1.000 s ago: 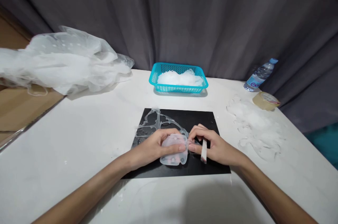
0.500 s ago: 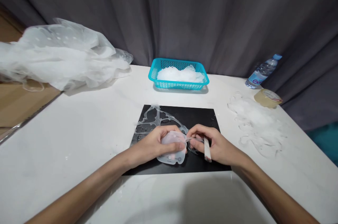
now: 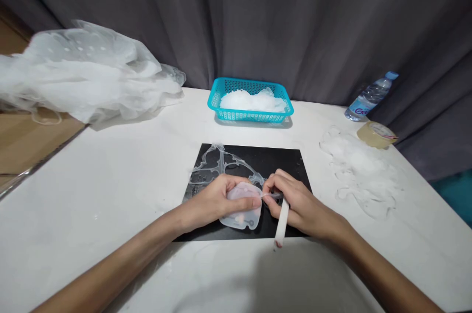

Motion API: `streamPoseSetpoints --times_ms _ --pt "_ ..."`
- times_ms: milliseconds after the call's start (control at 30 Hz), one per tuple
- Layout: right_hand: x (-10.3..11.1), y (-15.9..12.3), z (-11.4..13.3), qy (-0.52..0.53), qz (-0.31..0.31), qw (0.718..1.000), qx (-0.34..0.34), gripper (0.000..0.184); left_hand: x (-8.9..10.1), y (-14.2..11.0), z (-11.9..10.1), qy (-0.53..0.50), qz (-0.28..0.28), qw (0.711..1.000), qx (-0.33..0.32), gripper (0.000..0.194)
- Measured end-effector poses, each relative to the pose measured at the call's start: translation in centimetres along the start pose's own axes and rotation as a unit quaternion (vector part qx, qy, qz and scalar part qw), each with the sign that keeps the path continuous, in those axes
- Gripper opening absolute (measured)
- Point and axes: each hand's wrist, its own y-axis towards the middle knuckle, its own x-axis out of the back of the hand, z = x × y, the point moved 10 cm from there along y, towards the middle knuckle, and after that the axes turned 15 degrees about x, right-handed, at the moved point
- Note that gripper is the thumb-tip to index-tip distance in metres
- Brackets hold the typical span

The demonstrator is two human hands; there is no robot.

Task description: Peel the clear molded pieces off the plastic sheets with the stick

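Note:
In my left hand [image 3: 217,202] is a translucent, rounded-square sheet of soft plastic or rubber [image 3: 239,217] with holes and notches, gripped between thumb and fingers above a black mat [image 3: 254,234]. My right hand [image 3: 291,202] pinches a thin clear strip at the sheet's right edge. The same hand also holds a white flat stick [image 3: 282,224], which points down toward me; its upper end is hidden in the fingers. Behind the hands, a web of thin translucent scrap [image 3: 221,160] lies on the mat and runs partly behind the right fingers.
A turquoise basket [image 3: 250,115] at the back holds white translucent pieces [image 3: 252,100]. At left lies a large translucent plastic bag [image 3: 99,77]. On the right are clear scraps [image 3: 361,170], a tape roll [image 3: 376,135] and a water bottle [image 3: 368,99].
The white stick has swung in my right hand, so more of it shows and its lower end reaches nearer to me. My left hand keeps its hold on the translucent sheet.

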Motion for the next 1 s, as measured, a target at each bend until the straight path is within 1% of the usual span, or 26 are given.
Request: streamPoseSetpoints --times_ms 100,200,367,500,567,600,700,800,900,1000 --pt "0.1 0.3 1.4 -0.083 0.002 0.994 0.068 0.01 0.0 0.0 0.3 0.007 0.004 1.0 0.008 0.039" --pt "0.1 0.4 2.2 -0.15 -0.003 0.983 0.108 0.012 0.0 0.1 0.6 0.009 0.012 1.0 0.018 0.039" --pt "-0.2 0.4 1.7 -0.216 -0.019 0.968 0.128 0.014 0.0 0.5 0.6 -0.002 0.012 1.0 0.029 0.038" --pt "-0.1 0.4 1.1 -0.237 -0.034 0.964 0.118 0.016 0.3 0.8 0.5 -0.024 -0.005 0.999 0.045 0.037" --pt "0.2 0.4 1.0 -0.215 -0.04 0.97 0.106 0.015 0.5 0.7 0.4 -0.03 -0.011 0.999 0.044 0.036" --pt "0.3 0.4 1.0 -0.189 -0.041 0.976 0.098 0.014 0.6 0.6 0.3 -0.027 -0.011 0.999 0.04 0.036" --pt "0.3 0.2 0.6 -0.064 -0.033 0.996 0.051 0.01 0.4 0.3 0.0 -0.007 0.001 1.0 0.02 0.036" --pt "0.4 -0.3 0.1 0.026 -0.035 0.999 0.003 0.005 0.3 -0.1 -0.5 -0.004 0.001 1.0 0.003 0.036" --pt "0.6 -0.6 -0.4 0.053 -0.049 0.997 -0.023 0.003 0.4 -0.5 -1.2 -0.011 -0.017 1.0 -0.016 0.035" --pt "0.6 -0.7 -0.6 0.063 -0.059 0.996 -0.04 0.004 0.4 -0.8 -1.9 -0.003 -0.032 0.999 -0.041 0.032"
